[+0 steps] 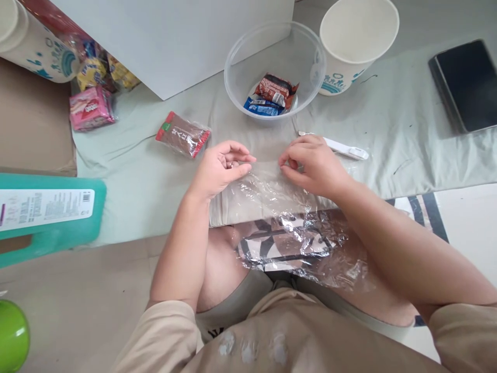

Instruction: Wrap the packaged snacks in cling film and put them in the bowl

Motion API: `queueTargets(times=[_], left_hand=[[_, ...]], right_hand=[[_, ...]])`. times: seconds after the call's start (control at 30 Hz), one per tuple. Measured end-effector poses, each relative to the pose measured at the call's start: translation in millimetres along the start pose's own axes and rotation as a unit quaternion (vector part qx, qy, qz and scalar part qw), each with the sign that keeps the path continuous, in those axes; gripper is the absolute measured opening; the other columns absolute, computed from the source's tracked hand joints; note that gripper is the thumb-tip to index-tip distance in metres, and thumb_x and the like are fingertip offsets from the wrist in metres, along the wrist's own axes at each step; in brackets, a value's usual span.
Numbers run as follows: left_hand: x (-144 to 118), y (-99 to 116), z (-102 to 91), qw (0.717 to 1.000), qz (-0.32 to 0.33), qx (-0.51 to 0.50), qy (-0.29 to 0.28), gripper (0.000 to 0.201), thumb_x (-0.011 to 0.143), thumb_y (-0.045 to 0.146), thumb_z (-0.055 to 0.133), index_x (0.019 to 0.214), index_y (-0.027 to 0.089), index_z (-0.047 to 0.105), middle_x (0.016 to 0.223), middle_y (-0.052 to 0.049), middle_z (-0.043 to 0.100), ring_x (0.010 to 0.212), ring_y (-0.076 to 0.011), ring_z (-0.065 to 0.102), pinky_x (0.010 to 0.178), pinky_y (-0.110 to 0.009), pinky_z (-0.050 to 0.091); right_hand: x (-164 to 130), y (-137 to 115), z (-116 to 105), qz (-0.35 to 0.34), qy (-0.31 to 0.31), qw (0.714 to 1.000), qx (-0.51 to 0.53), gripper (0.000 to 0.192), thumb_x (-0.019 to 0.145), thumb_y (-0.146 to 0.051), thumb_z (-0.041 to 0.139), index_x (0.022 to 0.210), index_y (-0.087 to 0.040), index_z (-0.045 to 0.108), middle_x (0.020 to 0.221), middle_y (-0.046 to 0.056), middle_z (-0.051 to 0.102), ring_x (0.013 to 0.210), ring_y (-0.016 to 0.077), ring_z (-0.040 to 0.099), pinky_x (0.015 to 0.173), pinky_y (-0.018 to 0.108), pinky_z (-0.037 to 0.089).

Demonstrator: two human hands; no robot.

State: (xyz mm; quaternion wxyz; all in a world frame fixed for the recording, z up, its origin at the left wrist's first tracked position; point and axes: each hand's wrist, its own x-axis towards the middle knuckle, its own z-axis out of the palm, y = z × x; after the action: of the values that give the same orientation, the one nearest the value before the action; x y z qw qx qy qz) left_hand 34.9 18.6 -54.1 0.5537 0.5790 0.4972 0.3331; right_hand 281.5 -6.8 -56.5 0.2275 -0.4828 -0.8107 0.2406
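Observation:
Clear crinkled plastic film (298, 228) hangs over the front edge of the table and across my lap. Its upper part reaches up between my two hands. My left hand (223, 168) is bent inward, thumb and fingertips close together at the film's upper left. My right hand (312, 163) pinches at the film's upper right, thumb against the fingers. A white utility knife (347, 148) lies just behind my right hand. To the left of my left hand lies a brown and red wrapped snack (183, 134). Beyond both hands stands a clear plastic bowl (236, 88) with several small snack packets (275, 89) inside.
A white paper cup (341, 62) stands beside the bowl, and a black phone (468, 85) lies at the right. On the left are stacked paper cups (39, 49), a pink packet (91, 108) and a teal jug (93, 207). A white box (186, 41) stands at the back.

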Motion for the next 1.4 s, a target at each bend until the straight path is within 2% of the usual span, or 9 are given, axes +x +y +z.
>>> queueTargets(times=[0.1, 0.2, 0.27, 0.37, 0.57, 0.7, 0.97, 1.17, 1.4], left_hand=[[1, -2, -0.5, 0.999, -0.008, 0.027, 0.023, 0.033, 0.061, 0.027, 0.085, 0.087, 0.017, 0.066, 0.087, -0.005, 0.077, 0.077, -0.0151, 0.072, 0.065, -0.024, 0.056], [2, -3, 0.0, 0.999, -0.003, 0.049, -0.004, 0.031, 0.063, 0.029, 0.085, 0.085, 0.017, 0.067, 0.082, -0.003, 0.074, 0.076, -0.0153, 0.07, 0.069, -0.027, 0.057], [2, -4, 0.6, 0.998, 0.012, 0.06, -0.012, 0.027, 0.066, 0.031, 0.083, 0.082, 0.018, 0.066, 0.079, -0.002, 0.07, 0.074, -0.015, 0.068, 0.069, -0.028, 0.057], [3, -7, 1.3, 0.996, 0.043, 0.075, 0.009, 0.02, 0.068, 0.028, 0.079, 0.075, 0.018, 0.064, 0.076, -0.002, 0.069, 0.07, -0.0137, 0.065, 0.065, -0.027, 0.054], [3, -7, 2.7, 0.987, 0.113, 0.096, 0.057, 0.01, 0.069, 0.015, 0.072, 0.069, 0.019, 0.062, 0.078, -0.002, 0.072, 0.075, -0.0144, 0.066, 0.071, -0.029, 0.055], [2, -6, 2.8, 0.982, 0.149, 0.103, 0.056, 0.009, 0.07, 0.013, 0.071, 0.068, 0.019, 0.064, 0.078, -0.002, 0.073, 0.076, -0.0148, 0.067, 0.071, -0.029, 0.054], [2, -9, 3.6, 0.977, 0.135, 0.146, 0.072, 0.01, 0.069, 0.01, 0.071, 0.069, 0.019, 0.067, 0.079, -0.002, 0.076, 0.069, -0.0123, 0.063, 0.06, -0.025, 0.046], [3, -14, 1.8, 0.972, 0.15, 0.159, 0.083, 0.005, 0.07, 0.015, 0.073, 0.07, 0.019, 0.069, 0.08, -0.002, 0.077, 0.065, -0.0105, 0.062, 0.055, -0.021, 0.044], [4, -17, 0.2, 0.972, 0.148, 0.167, 0.08, 0.009, 0.073, 0.022, 0.077, 0.071, 0.018, 0.069, 0.08, -0.004, 0.077, 0.065, -0.0106, 0.063, 0.054, -0.021, 0.045]], right_hand=[[1, 0, -2, 0.004, 0.005, 1.0, 0.007, 0.014, 0.086, -0.021, 0.054, 0.084, -0.023, 0.068, 0.068, 0.004, 0.062, 0.079, 0.0249, 0.062, 0.083, 0.041, 0.048], [0, -3, -2, 0.014, 0.024, 0.999, 0.019, 0.013, 0.085, -0.021, 0.052, 0.084, -0.022, 0.065, 0.078, 0.006, 0.065, 0.078, 0.0233, 0.06, 0.075, 0.036, 0.047], [-1, -4, -2, 0.013, 0.036, 0.999, 0.024, 0.013, 0.085, -0.02, 0.051, 0.084, -0.022, 0.063, 0.088, 0.008, 0.067, 0.083, 0.0236, 0.062, 0.075, 0.035, 0.047], [-2, -5, -2, 0.003, 0.04, 0.999, 0.017, 0.014, 0.085, -0.016, 0.048, 0.083, -0.023, 0.06, 0.097, 0.01, 0.068, 0.09, 0.0244, 0.064, 0.079, 0.035, 0.049], [-1, -4, -1, -0.015, 0.026, 0.999, -0.021, 0.019, 0.088, -0.012, 0.045, 0.081, -0.023, 0.059, 0.096, 0.01, 0.072, 0.09, 0.0243, 0.066, 0.076, 0.036, 0.048], [-2, -4, -1, 0.002, 0.018, 0.999, -0.038, 0.018, 0.088, -0.014, 0.046, 0.086, -0.022, 0.062, 0.096, 0.009, 0.074, 0.088, 0.0241, 0.066, 0.073, 0.035, 0.046], [-3, 0, 5, 0.003, 0.049, 0.997, -0.06, 0.026, 0.093, -0.016, 0.047, 0.103, -0.022, 0.071, 0.095, 0.009, 0.074, 0.09, 0.0248, 0.067, 0.079, 0.036, 0.048], [-4, 9, 12, -0.053, 0.098, 0.992, -0.062, 0.026, 0.091, -0.013, 0.052, 0.096, -0.021, 0.075, 0.093, 0.008, 0.073, 0.086, 0.0233, 0.066, 0.075, 0.035, 0.049], [-3, 12, 13, -0.062, 0.119, 0.986, -0.094, 0.026, 0.093, -0.013, 0.051, 0.092, -0.022, 0.075, 0.082, 0.007, 0.065, 0.078, 0.0219, 0.061, 0.069, 0.034, 0.044]])
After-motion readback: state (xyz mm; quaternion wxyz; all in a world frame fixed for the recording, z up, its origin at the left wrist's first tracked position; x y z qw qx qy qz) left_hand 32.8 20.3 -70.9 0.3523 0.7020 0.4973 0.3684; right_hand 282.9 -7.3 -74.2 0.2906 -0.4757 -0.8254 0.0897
